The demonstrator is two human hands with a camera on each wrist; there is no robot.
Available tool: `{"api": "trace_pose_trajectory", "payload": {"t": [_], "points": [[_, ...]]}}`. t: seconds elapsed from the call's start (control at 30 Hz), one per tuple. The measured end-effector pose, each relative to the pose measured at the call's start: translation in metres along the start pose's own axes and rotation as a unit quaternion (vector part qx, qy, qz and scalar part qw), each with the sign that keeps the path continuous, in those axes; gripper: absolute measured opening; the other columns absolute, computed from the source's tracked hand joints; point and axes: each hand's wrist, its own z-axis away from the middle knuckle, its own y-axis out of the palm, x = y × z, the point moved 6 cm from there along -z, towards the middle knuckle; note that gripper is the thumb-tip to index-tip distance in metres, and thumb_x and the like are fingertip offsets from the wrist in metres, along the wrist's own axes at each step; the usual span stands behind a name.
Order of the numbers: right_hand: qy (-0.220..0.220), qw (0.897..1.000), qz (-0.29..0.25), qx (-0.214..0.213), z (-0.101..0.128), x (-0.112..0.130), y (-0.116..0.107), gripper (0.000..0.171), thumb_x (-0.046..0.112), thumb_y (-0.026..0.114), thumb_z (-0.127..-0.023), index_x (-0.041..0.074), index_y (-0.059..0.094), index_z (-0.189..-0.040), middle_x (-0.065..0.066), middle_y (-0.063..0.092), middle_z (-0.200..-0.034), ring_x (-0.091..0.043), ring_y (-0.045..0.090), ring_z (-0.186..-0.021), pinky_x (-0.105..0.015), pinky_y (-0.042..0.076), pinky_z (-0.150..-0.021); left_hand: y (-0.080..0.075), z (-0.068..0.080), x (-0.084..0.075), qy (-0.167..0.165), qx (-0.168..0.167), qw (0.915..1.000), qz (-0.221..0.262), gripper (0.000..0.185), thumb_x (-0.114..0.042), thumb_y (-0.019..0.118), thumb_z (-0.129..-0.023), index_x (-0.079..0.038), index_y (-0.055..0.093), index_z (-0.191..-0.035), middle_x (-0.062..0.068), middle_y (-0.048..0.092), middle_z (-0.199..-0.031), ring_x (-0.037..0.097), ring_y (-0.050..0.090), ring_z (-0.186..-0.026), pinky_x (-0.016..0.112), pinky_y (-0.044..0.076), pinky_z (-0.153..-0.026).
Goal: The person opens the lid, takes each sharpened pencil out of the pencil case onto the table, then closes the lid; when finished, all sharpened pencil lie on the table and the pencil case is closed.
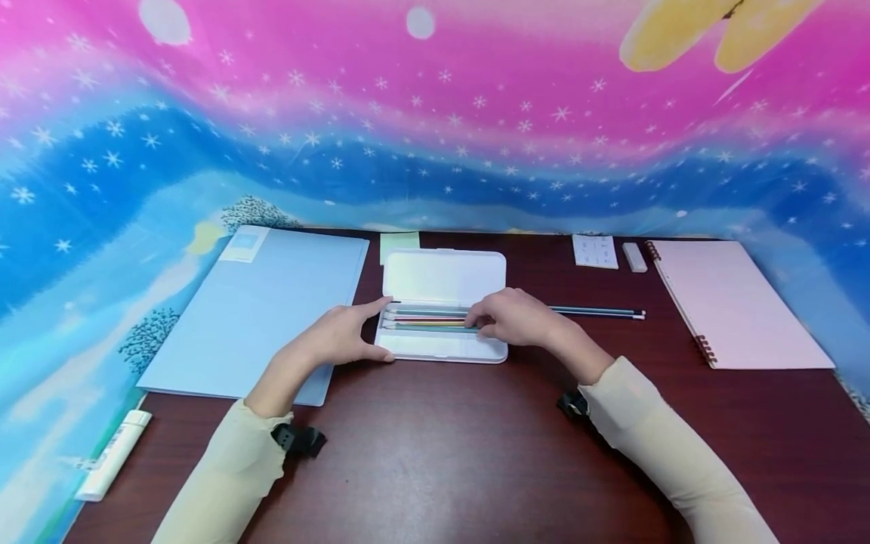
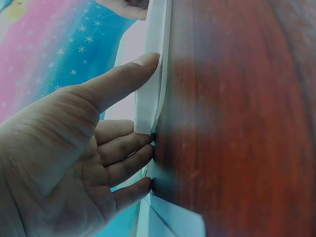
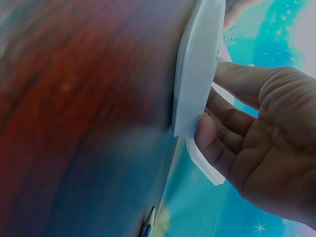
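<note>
A white pencil case (image 1: 445, 347) lies on the table with its lid (image 1: 445, 276) raised at the back. Several colored pencils (image 1: 428, 322) lie lengthwise in its tray, points to the left. My left hand (image 1: 340, 332) holds the case's left end, thumb at the front edge and fingers around the end and back. Curled fingers of my right hand (image 1: 513, 316) reach into the right part of the tray and pinch the right end of a pencil; the exact contact is partly hidden. In the right wrist view the little finger touches the case's corner (image 3: 190, 118).
Two pencils (image 1: 598, 311) lie right of the case. Left are a blue folder (image 1: 258, 317) and a white tube-like object (image 1: 115, 457). A green note (image 1: 399, 242), a printed paper (image 1: 595, 251), an eraser (image 1: 635, 258) and a pink spiral notebook (image 1: 741, 310) lie toward the back and right.
</note>
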Motion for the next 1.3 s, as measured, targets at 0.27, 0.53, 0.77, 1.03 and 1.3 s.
{"api": "trace_pose_trajectory", "payload": {"t": [0.27,0.53,0.77,1.03,1.3], "points": [[-0.002,1.000,-0.008,0.000,-0.002,-0.002,0.001,0.019,0.012,0.074,-0.092,0.020,0.078,-0.109,0.006,0.065,-0.082,-0.012,0.054,-0.077,-0.031,0.044,-0.076,-0.001,0.000,0.001,0.005,0.001,1.0000,0.002,0.104,-0.051,0.083,-0.079,-0.017,0.030,-0.161,0.014,0.056,-0.149,0.034,0.054,-0.133,0.053,0.045,-0.107],[-0.004,1.000,-0.016,-0.002,-0.001,-0.002,0.000,0.018,0.014,0.074,-0.092,0.022,0.077,-0.108,0.008,0.060,-0.077,-0.012,0.052,-0.075,-0.031,0.043,-0.074,0.000,0.000,0.001,0.002,0.002,1.0000,0.000,0.103,-0.052,0.083,-0.079,-0.018,0.030,-0.162,0.014,0.056,-0.149,0.034,0.054,-0.134,0.053,0.044,-0.108],[0.003,1.000,-0.022,-0.013,0.003,-0.007,-0.004,0.016,0.017,0.072,-0.095,0.024,0.078,-0.108,0.006,0.068,-0.087,-0.014,0.055,-0.079,-0.033,0.045,-0.077,0.000,-0.001,0.000,0.005,0.002,1.0000,-0.001,0.103,-0.052,0.083,-0.079,-0.018,0.030,-0.161,0.013,0.058,-0.147,0.033,0.056,-0.131,0.052,0.045,-0.106],[-0.003,0.998,-0.033,-0.046,0.011,-0.014,-0.013,0.016,0.017,0.072,-0.095,0.022,0.079,-0.109,0.006,0.077,-0.105,-0.011,0.059,-0.080,-0.033,0.050,-0.076,0.001,-0.001,0.001,0.006,0.002,1.0000,-0.002,0.103,-0.052,0.083,-0.079,-0.018,0.031,-0.161,0.013,0.057,-0.147,0.034,0.055,-0.132,0.053,0.045,-0.106],[0.022,0.995,-0.049,-0.087,0.027,-0.036,-0.030,0.018,0.016,0.074,-0.093,0.021,0.081,-0.109,0.002,0.077,-0.109,-0.014,0.065,-0.093,-0.039,0.054,-0.085,0.000,0.000,0.000,0.003,0.002,1.0000,0.003,0.103,-0.051,0.083,-0.079,-0.017,0.031,-0.161,0.015,0.056,-0.148,0.035,0.054,-0.133,0.053,0.045,-0.107]]}}
